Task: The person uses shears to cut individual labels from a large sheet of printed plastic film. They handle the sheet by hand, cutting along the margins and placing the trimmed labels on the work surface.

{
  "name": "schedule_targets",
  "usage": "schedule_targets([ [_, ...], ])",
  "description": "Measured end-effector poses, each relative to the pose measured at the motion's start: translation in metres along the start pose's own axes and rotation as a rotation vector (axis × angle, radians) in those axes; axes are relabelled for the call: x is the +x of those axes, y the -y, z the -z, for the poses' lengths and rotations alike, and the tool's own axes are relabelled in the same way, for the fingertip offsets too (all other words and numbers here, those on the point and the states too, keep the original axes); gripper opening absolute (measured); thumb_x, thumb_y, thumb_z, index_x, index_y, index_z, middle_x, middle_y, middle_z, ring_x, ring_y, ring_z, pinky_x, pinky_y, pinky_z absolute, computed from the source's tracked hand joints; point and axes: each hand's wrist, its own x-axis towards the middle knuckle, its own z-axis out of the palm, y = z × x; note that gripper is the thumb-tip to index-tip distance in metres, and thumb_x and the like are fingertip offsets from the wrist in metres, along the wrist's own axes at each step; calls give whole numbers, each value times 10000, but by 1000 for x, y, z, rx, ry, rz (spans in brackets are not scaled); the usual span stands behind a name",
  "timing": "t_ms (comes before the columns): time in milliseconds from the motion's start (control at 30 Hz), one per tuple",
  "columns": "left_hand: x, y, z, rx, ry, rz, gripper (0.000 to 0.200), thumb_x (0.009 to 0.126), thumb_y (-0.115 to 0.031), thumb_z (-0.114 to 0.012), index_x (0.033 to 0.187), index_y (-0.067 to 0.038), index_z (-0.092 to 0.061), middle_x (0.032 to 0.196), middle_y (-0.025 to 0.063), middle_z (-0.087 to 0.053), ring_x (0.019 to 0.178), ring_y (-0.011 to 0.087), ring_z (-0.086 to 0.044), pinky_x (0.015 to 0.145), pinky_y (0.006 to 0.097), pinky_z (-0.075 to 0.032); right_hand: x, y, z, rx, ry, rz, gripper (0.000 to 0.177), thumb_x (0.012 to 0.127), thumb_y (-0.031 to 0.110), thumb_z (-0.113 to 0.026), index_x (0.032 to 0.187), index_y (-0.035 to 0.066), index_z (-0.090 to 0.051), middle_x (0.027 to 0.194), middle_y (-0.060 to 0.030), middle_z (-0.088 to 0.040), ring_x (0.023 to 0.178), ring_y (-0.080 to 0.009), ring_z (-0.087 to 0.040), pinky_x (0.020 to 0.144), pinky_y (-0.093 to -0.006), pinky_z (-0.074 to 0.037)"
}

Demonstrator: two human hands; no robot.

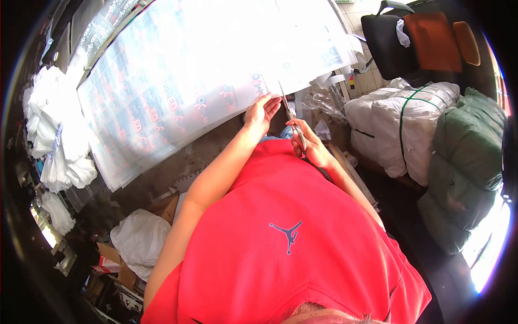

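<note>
A large translucent printed plastic sheet (178, 102), lying over what looks like several layers, spreads across the table in front of me. At its near edge is my left hand (263, 114), palm turned inward and fingers stretched out, the fingertips touching or very close to the plastic. My right hand (312, 144) is closed around the handles of metal scissors (287, 108). Their blades point away from me and reach over the sheet's edge, just right of my left fingers. Glare washes out the sheet's middle, and the blade tips are hard to make out.
White plastic bags (56, 129) hang at the table's left. To the right stand a strapped white bale (402, 127), a green bale (467, 156) and an office chair (426, 40). Crumpled clear film (324, 100) lies beside the table's right corner. A stuffed white bag (141, 240) sits lower left.
</note>
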Motion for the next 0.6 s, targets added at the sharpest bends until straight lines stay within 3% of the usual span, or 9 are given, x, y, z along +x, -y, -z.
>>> schedule_targets([
  [233,0,0,-1,24,-24,9,183,908,-138,-626,1050,-29,-592,1071,148,-674,1066,254,-642,961,376,-503,-1,10,0,-80,2,-24,340,1030,265,-416,1349,149,-393,726,36,-397,586,-69,-402,537,-222,-377],
  [600,11,-1,2,25,-9,52,159,915,-131,-609,1026,-19,-592,1054,153,-673,1022,262,-660,911,380,-536,11,-2,4,0,-13,42,367,1025,256,-447,1357,108,-395,685,43,-338,579,-63,-374,497,-212,-399],
])
